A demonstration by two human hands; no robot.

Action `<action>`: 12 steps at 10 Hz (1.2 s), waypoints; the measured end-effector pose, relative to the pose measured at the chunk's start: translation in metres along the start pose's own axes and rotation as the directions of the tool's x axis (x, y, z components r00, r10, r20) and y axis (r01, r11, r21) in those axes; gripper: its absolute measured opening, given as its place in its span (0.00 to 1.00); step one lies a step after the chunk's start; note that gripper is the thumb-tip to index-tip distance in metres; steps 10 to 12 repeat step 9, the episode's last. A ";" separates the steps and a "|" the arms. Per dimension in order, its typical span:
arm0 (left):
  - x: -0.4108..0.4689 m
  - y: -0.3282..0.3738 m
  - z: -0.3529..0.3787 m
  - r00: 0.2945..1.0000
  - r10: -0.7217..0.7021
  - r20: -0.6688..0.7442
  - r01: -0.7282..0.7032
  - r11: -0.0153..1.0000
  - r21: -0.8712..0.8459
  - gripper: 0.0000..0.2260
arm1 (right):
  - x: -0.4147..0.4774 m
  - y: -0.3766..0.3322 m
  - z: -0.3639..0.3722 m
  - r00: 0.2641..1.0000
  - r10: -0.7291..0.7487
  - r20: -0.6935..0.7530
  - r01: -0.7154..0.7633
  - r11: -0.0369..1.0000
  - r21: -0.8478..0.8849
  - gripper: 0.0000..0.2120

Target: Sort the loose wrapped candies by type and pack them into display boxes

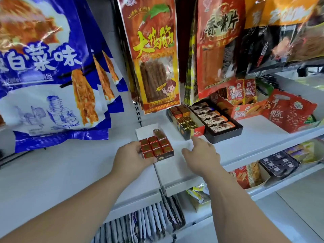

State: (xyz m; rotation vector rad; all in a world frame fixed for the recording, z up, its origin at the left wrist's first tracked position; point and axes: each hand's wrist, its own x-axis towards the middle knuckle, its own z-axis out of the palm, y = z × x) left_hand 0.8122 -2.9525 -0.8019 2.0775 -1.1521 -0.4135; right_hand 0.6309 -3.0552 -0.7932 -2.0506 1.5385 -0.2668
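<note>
- Centre of frame: small dark cardboard display box sits on the white metal shelf, holding red-foil square wrapped candies in a three-by-three grid; one more candy lies in the row behind, and the white back part of the box is unfilled.
- Left hand grasps the box at its near-left corner, fingers along the left side and thumb at the front edge.
- Right hand is open and holds nothing, fingers spread, just right of the box, fingertips near the front of a second red-fronted box of gold- and red-foil candies.
- Right of that, touching it: black tray of brown wrapped bars.
- Upper frame: hanging snack bags, blue-white at left, red-yellow at centre.
- No loose candies in view on the shelf.
- Judged step: filling or setting the red-candy box in place, partly done.
- Judged next move: right hand must fetch matching red candies for the empty back rows while the left steadies the box.
</note>
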 end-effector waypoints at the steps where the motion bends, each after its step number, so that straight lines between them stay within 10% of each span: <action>1: 0.021 0.012 0.018 1.000 -0.016 -0.023 0.015 1.000 -0.011 0.14 | 0.008 -0.003 0.003 1.000 0.015 0.024 -0.017 0.997 0.076 0.21; 12: 0.075 0.032 0.040 0.999 -0.029 -0.033 0.031 0.996 0.079 0.23 | 0.012 -0.019 -0.001 1.000 0.001 -0.014 0.001 0.990 0.138 0.21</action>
